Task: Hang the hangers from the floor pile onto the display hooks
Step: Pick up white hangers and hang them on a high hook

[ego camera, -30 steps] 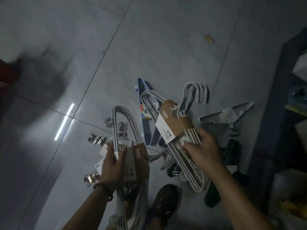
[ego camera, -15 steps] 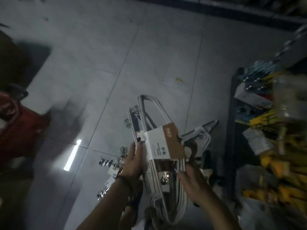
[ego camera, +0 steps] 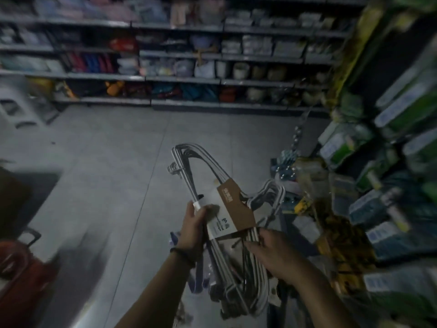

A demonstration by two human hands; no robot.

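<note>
Grey tiled floor (ego camera: 106, 174) — stocked shelves (ego camera: 184, 79)

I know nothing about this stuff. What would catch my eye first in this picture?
First, the bundle of white hangers in the centre foreground, bound by a brown and white card sleeve, gripped by the left hand and the right hand. Behind it, long shelves of blurred goods fill the top of the view, and green packs crowd the right edge.

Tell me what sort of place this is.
Probably a household-goods shop aisle: long stocked shelves run along the back, packaged goods crowd the right side, and the left hand and right hand grip a card-labelled bundle of hangers.
</note>
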